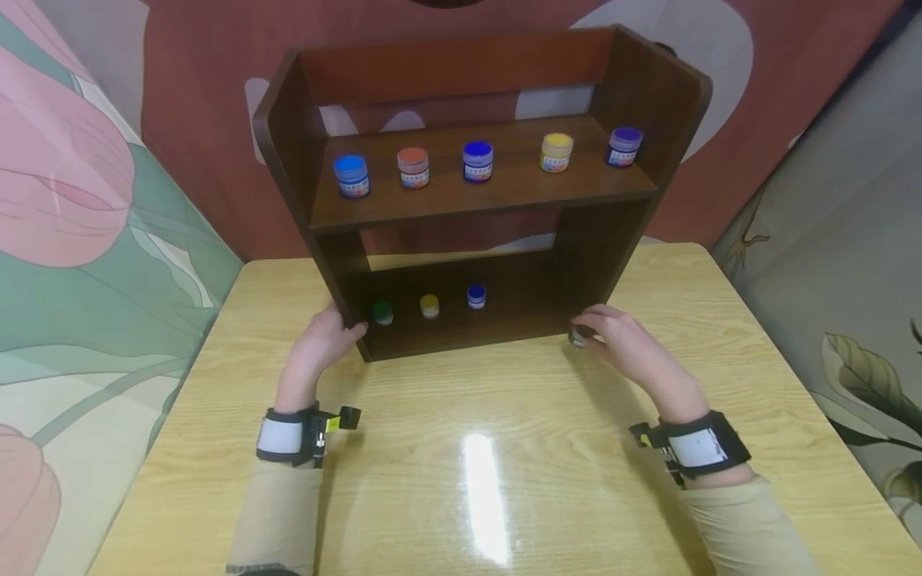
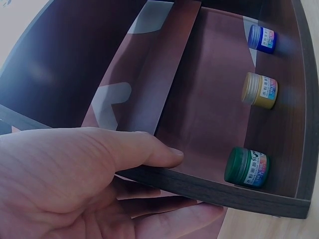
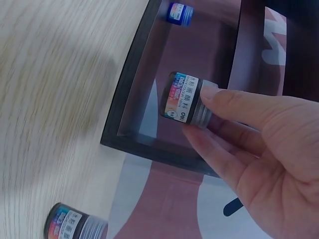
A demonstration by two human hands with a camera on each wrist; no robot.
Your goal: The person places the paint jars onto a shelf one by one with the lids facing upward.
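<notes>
My right hand [image 1: 623, 340] pinches a dark paint jar [image 3: 182, 98] by its lid, thumb on one side and fingers on the other. That jar is at the lower right front corner of a dark brown wooden shelf [image 1: 475, 344]. At the shelf's left side panel, my left hand [image 2: 89, 174] grips the edge, thumb inside and fingers outside. On the lower board stand a green jar [image 2: 247, 168], a yellow jar [image 2: 260, 90] and a blue jar [image 1: 476, 296].
The upper board holds a light blue jar [image 1: 352, 177], an orange-red jar [image 1: 414, 168], a blue jar [image 1: 478, 162], a yellow jar [image 1: 556, 153] and a purple jar [image 1: 623, 147]. Another dark jar [image 3: 65, 223] is on the wooden table [image 1: 403, 480], near the shelf's right side.
</notes>
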